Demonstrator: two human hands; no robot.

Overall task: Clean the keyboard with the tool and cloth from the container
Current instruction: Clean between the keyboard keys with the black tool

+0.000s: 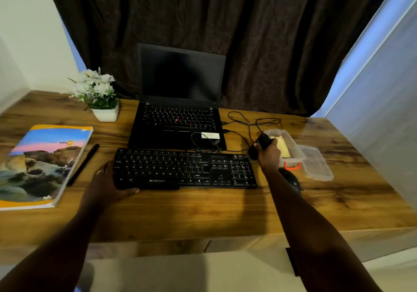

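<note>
Fingers of the right hand (pixel 268 154) wrap a dark tool (pixel 259 146) above the keyboard (pixel 184 170)'s right end; the left hand (pixel 106 180) grips its left end. Near the desk (pixel 203 212)'s right edge, the open container (pixel 293 152) holds a yellow cloth (pixel 283 146). Cleaning seems unstarted.

We see a wood-grain desk (pixel 203 210) with a smooth, slightly glossy finish. The keyboard (pixel 185 170) and laptop (pixel 178 122) look like matt black plastic. The container (pixel 291 149) and its lid (pixel 316 163) are clear, shiny plastic, with a pale yellow cloth (pixel 283 147) inside. The notebook (pixel 42 163) has a glossy paper cover. The curtain (pixel 225 32) is dark, crinkled fabric.
</note>
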